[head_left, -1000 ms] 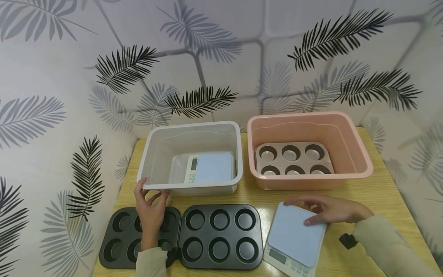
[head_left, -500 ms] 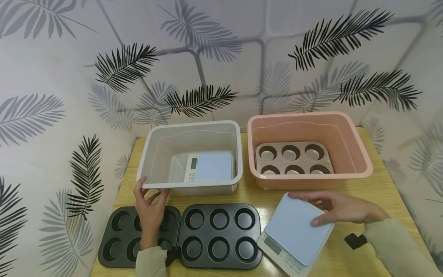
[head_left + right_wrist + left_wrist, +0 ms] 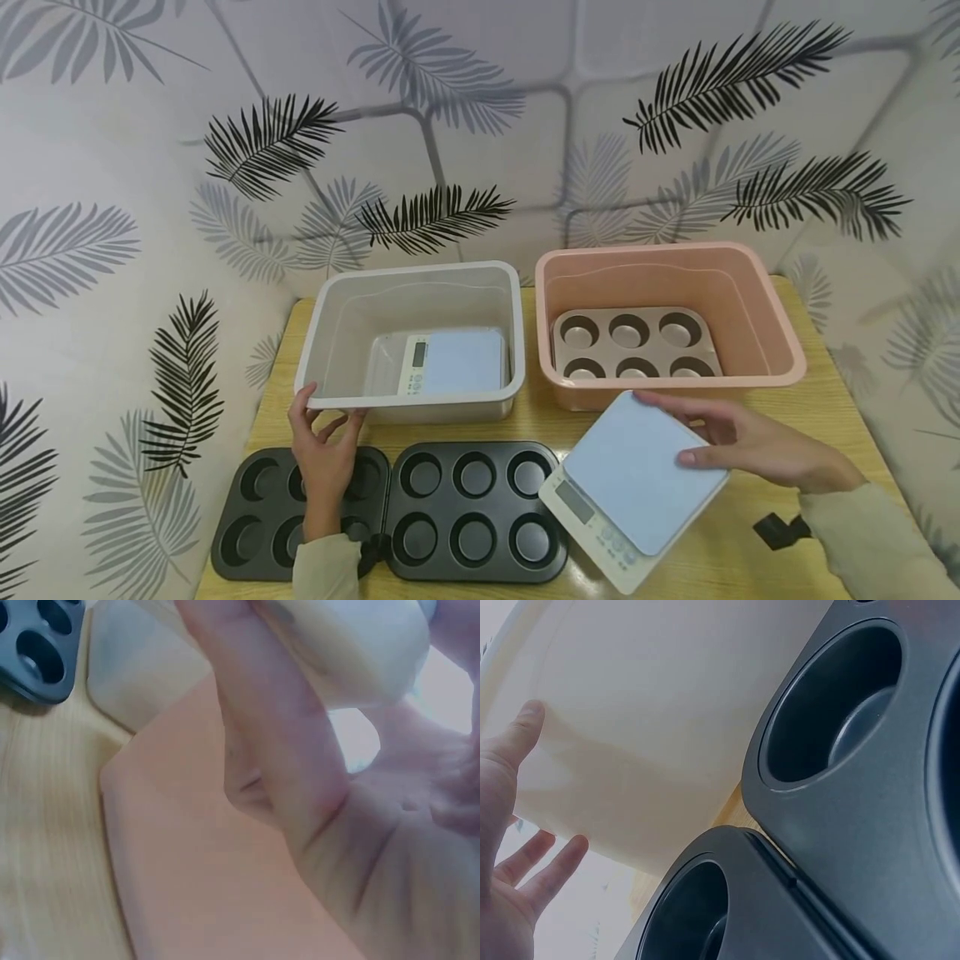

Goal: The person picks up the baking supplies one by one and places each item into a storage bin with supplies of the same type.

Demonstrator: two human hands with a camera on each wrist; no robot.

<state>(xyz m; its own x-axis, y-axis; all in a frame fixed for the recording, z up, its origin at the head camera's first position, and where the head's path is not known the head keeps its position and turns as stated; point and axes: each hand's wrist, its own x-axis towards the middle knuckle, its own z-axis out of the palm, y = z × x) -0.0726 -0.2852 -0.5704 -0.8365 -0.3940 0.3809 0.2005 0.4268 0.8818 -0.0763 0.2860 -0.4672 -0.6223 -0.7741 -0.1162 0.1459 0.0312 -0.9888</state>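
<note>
My right hand point(image 3: 750, 437) pinches a white kitchen scale point(image 3: 637, 475) by its upper right edge, thumb on the pale blue platform. The scale is tilted, its display end to the lower left, overlapping the corner of a dark muffin pan point(image 3: 475, 567). In the right wrist view, the scale's pale edge point(image 3: 360, 652) sits between the fingers. At the left, my left hand point(image 3: 326, 454) holds the front left corner of a white plastic tub point(image 3: 420, 402), fingertips at the rim and thumb against the outer wall. A second scale point(image 3: 461, 362) lies inside this tub.
At the back right stands a pink tub point(image 3: 675, 396) with a bronze muffin pan point(image 3: 630, 354) inside. Another dark muffin pan point(image 3: 232, 500) lies under the left forearm. Everything stands on a wooden table point(image 3: 780, 508), with a leaf-patterned backdrop point(image 3: 480, 125) behind.
My right hand has lifted the scale off the table and moved it up toward the pink tub, turning it so its display end swings left. The left hand stays at the white tub.
</note>
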